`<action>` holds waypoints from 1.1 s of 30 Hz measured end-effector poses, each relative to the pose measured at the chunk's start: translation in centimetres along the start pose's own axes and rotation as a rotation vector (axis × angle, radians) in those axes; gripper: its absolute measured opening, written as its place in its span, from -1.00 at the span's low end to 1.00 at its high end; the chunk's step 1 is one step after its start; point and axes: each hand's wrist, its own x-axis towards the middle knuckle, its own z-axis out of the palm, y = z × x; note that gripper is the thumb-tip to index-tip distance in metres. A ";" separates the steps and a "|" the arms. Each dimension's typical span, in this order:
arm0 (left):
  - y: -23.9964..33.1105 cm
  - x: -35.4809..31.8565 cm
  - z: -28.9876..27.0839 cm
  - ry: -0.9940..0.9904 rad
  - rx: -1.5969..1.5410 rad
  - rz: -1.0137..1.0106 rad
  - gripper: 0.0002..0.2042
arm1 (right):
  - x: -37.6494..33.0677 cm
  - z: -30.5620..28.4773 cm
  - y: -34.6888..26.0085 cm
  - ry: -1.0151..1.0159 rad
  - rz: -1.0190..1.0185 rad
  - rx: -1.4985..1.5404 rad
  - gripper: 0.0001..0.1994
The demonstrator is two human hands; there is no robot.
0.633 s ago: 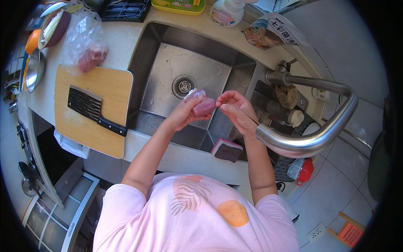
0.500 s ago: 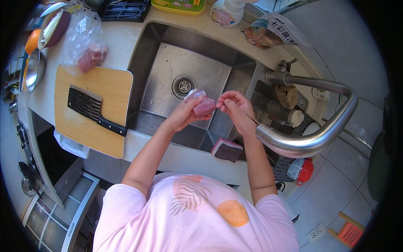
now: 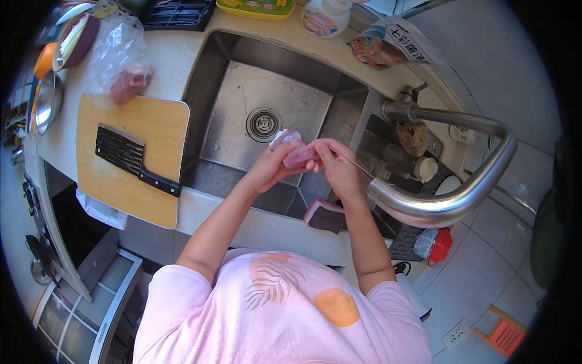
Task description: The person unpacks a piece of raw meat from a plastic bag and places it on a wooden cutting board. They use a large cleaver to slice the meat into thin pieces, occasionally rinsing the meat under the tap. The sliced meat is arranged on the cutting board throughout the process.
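Over the sink (image 3: 236, 173), my left hand (image 3: 268, 165) is closed around a chunk of pink raw meat (image 3: 298, 156) with a whitish, shiny far end. My right hand (image 3: 337, 165) has its thumb and fingers pinched together at the meat's right edge. Whatever sliver may be between those fingertips is too small to make out. A thin line, seemingly a trickle of water, runs from the steel faucet's mouth (image 3: 388, 197) toward my right hand. Below my right wrist, a pink and dark sponge (image 3: 324, 216) rests at the sink's near edge.
On the left, a black-handled cleaver (image 3: 124, 151) lies on a wooden cutting board (image 3: 121, 200). Behind the board, more meat (image 3: 130, 85) sits in a clear plastic bag (image 3: 118, 51). A metal bowl (image 3: 50, 102) stands at far left. The faucet arches in from the right, above a loofah (image 3: 413, 138).
My right hand has moved left, and its fingers, held just off the meat before, now pinch its edge. The left hand keeps its hold on the meat.
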 end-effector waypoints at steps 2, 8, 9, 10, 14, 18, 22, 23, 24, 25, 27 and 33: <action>0.3 -0.1 0.2 -0.002 -0.013 -0.003 -0.70 | -0.1 0.2 -0.5 -0.002 -0.014 0.010 -0.83; 0.6 -0.3 0.5 0.010 -0.012 -0.001 -0.71 | -0.3 0.4 -0.6 -0.013 -0.068 -0.111 -0.88; 0.7 -0.4 0.6 0.018 -0.008 -0.004 -0.71 | -0.3 0.3 -0.4 -0.009 -0.077 -0.101 -0.89; 0.7 -0.4 0.7 0.022 -0.007 -0.001 -0.71 | -0.3 0.3 -0.3 -0.007 -0.086 -0.090 -0.90; 0.6 -0.4 0.6 0.029 -0.009 0.000 -0.70 | -0.5 0.4 0.1 0.078 -0.175 -0.109 -0.89; 0.6 -0.4 0.3 0.044 -0.054 -0.013 -0.68 | -1.1 0.5 -1.1 0.147 -0.238 -0.197 -0.88; 0.8 -0.6 -0.5 0.027 -0.065 -0.024 -0.66 | -1.1 -0.3 -1.8 0.179 -0.235 -0.363 -0.89; 0.8 -0.6 -0.5 0.027 -0.062 -0.021 -0.65 | -0.9 -0.3 -1.9 0.149 -0.205 -0.369 -0.89; 0.9 -0.6 -0.5 0.027 -0.059 -0.019 -0.64 | -0.8 -0.4 -1.9 0.118 -0.175 -0.374 -0.90; 0.9 -0.6 -0.5 0.021 -0.046 -0.020 -0.64 | -0.6 -0.4 -1.9 0.085 -0.144 -0.378 -0.90; 1.0 -0.6 -0.5 0.011 -0.019 -0.023 -0.62 | -0.1 -0.3 -2.2 0.005 -0.156 -0.517 -0.90; 1.4 -0.8 -0.2 0.005 0.021 -0.014 -0.57 | 0.4 -0.6 -1.9 0.023 -0.301 -0.554 -0.91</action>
